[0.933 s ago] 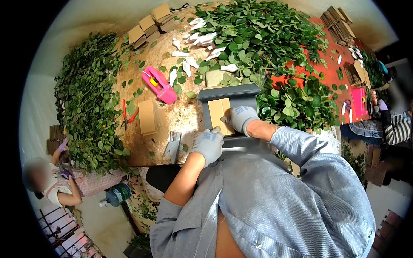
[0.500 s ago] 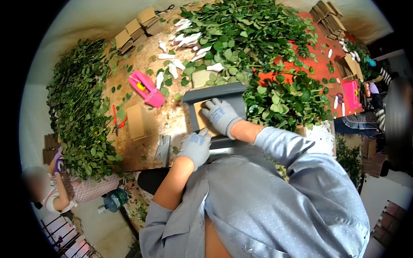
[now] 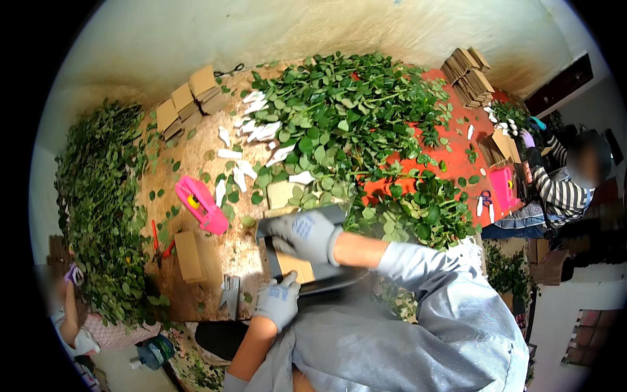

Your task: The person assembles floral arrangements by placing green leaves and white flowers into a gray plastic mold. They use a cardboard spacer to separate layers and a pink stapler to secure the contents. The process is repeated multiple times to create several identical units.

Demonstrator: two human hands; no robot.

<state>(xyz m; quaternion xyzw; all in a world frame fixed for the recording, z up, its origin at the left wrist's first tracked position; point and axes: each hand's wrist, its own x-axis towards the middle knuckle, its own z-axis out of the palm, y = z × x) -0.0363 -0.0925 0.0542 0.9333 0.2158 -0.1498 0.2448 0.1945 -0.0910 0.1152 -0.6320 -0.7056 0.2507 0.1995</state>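
Note:
A dark grey tray-like holder (image 3: 339, 273) with a raised far edge sits at the table's near edge, in front of me. Inside it lies a tan cardboard piece (image 3: 295, 266). My left hand (image 3: 277, 302), in a grey glove, has its fingers closed at the near left corner of the cardboard. Over the holder's far left part is my right hand (image 3: 305, 236), gloved the same way, fingers pointing left; they are smeared by motion, and whether they grip the edge is hidden. A grey metal tool (image 3: 230, 295) lies left of my left hand.
Left of the holder are a pink tape dispenser (image 3: 201, 204), red-handled pruners (image 3: 160, 245) and a folded cardboard (image 3: 188, 257). White wrapped buds (image 3: 264, 130) and leafy stems (image 3: 353, 98) lie beyond. Another leafy heap (image 3: 95, 209) stands far left. One co-worker (image 3: 562, 176) is at right, another (image 3: 72, 307) at left.
My right hand has moved off the cardboard to the holder's far left part. My left hand remains by the near left corner. The whole view has shifted, with the table lower in the picture.

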